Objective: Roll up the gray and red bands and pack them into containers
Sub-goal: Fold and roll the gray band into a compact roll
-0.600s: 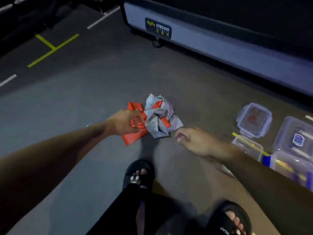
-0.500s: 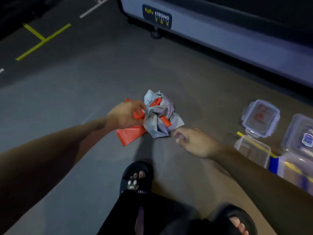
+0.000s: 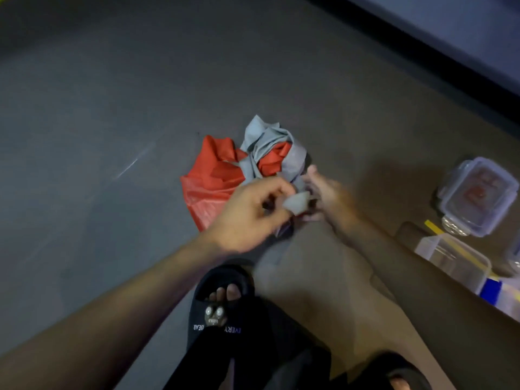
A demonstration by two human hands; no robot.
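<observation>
Gray band: crumpled, thin rubbery sheet, tangled with the red one on the floor just beyond both hands; one loose end runs down into the left hand
Red band: creased and bunched, spread flat toward its near edge, lying just beyond the left hand and partly under the gray folds
Left hand: fingers curled, pinching a pale gray end of the band between thumb and forefinger
Right hand: blurred, reaching into the near side of the pile beside the left hand; whether it grips anything, I cannot tell
Containers: clear plastic boxes on the floor to the right of the right forearm; a lidded one sits farther out
Floor: dark gray, dimly lit
Sandal: black, below the left wrist
</observation>
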